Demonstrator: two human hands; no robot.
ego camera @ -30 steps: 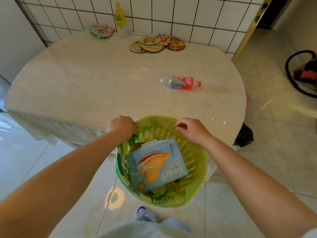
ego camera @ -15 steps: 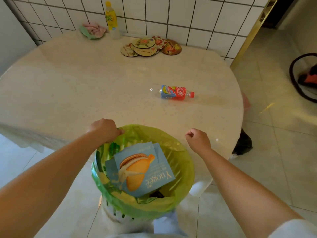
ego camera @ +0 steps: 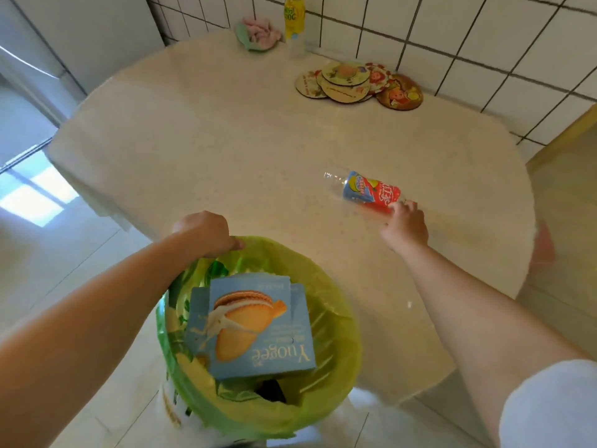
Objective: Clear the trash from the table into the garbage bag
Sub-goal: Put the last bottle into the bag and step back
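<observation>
An empty plastic bottle (ego camera: 368, 190) with a red and blue label lies on its side on the beige table (ego camera: 226, 150), right of the middle. My right hand (ego camera: 405, 226) reaches over the table and its fingers curl around the bottle's cap end, hiding the cap. My left hand (ego camera: 206, 232) grips the far rim of the green garbage bag (ego camera: 336, 334), which lines a white bin at the table's near edge. A blue biscuit box (ego camera: 252, 324) lies on top inside the bag.
Several round picture coasters (ego camera: 358, 84) lie at the back near the tiled wall. A yellow bottle (ego camera: 294, 17) and a pink and green cloth (ego camera: 258, 35) stand at the back edge. A white appliance (ego camera: 38, 59) is to the left; tiled floor lies on both sides.
My right hand let go of the bag's rim and moved forward and right across the table to the bottle. My left hand stayed on the bag.
</observation>
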